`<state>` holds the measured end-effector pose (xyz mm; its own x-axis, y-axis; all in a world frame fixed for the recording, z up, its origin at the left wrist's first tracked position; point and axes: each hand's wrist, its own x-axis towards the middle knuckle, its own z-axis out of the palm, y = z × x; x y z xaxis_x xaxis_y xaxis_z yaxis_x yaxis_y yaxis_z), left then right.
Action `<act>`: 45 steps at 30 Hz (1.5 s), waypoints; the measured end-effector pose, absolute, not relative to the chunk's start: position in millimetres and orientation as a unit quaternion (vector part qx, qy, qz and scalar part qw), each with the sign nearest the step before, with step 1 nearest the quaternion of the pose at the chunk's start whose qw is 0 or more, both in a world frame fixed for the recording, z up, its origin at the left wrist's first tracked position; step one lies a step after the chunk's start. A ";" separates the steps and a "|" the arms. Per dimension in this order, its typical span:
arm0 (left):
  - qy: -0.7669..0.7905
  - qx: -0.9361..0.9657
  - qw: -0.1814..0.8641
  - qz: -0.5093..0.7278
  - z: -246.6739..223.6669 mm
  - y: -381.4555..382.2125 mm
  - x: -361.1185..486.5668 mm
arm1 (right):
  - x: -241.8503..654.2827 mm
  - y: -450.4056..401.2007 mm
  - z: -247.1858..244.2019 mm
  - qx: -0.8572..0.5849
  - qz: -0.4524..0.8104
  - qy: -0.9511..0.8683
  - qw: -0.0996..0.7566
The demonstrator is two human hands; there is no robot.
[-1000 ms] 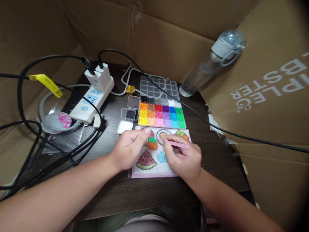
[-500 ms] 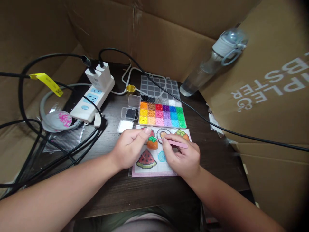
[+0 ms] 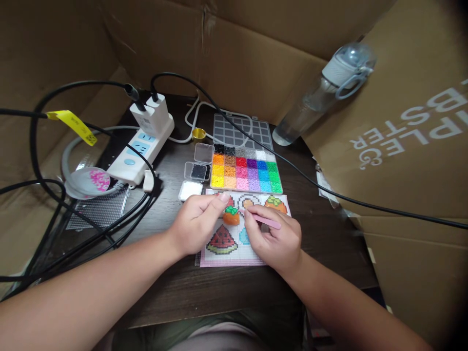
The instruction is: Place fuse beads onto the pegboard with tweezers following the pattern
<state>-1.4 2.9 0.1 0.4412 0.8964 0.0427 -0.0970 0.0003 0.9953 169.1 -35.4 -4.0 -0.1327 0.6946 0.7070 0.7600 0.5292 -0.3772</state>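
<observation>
My left hand [image 3: 195,224] is closed, thumb on top, and grips a small orange cup [image 3: 231,219] with green beads in its top. The fingers beneath it are mostly hidden. In my right hand [image 3: 276,239] is a pair of pink tweezers [image 3: 268,222], pinched between thumb and fingers. Their tips point left, close to the green beads; whether they grip a bead is too small to tell. Under both hands lies a pattern sheet [image 3: 219,261] with a gridded clear pegboard over it. A watermelon slice [image 3: 222,241] and an orange fruit [image 3: 276,204] show on it.
Beyond the sheet stands a sectioned bead box [image 3: 246,168] with its lid open. Small clear boxes [image 3: 190,190] of white and black beads sit left of it. A power strip [image 3: 135,156], black cables [image 3: 142,204] and a dish of pink beads [image 3: 87,183] fill the left; a bottle [image 3: 310,102] stands back right.
My right hand and the tweezers have shifted slightly left, with the tweezers tilting down a little more at their back end. My left hand keeps its hold on the cup.
</observation>
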 end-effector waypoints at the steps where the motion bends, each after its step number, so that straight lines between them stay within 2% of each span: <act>1: 0.345 0.582 0.617 0.401 -0.1 2.9 -1.3 | 169.1 -35.4 -3.7 -0.482 -0.038 -0.752 0.447; 8: 0.358 0.585 0.610 0.397 -2.9 2.5 -2.1 | 170.3 -37.7 0.5 -0.485 -0.046 -0.740 0.464; 13: 0.368 0.584 0.609 0.390 -3.0 2.4 -2.7 | 172.7 -28.9 10.4 -0.509 -0.047 -0.694 0.507; 22: 0.376 0.600 0.593 0.385 -0.9 2.9 -2.8 | 164.3 41.4 13.8 -0.566 0.109 -0.602 0.553; 26: 0.376 0.596 0.598 0.382 0.6 2.8 -2.2 | 162.1 55.3 2.3 -0.595 0.154 -0.574 0.541; 38: 0.380 0.604 0.588 0.380 1.5 3.3 -1.9 | 166.8 54.4 -0.4 -0.612 0.176 -0.558 0.532; 45: 0.380 0.602 0.589 0.382 -0.4 2.7 -2.1 | 173.4 53.4 1.4 -0.622 0.226 -0.502 0.557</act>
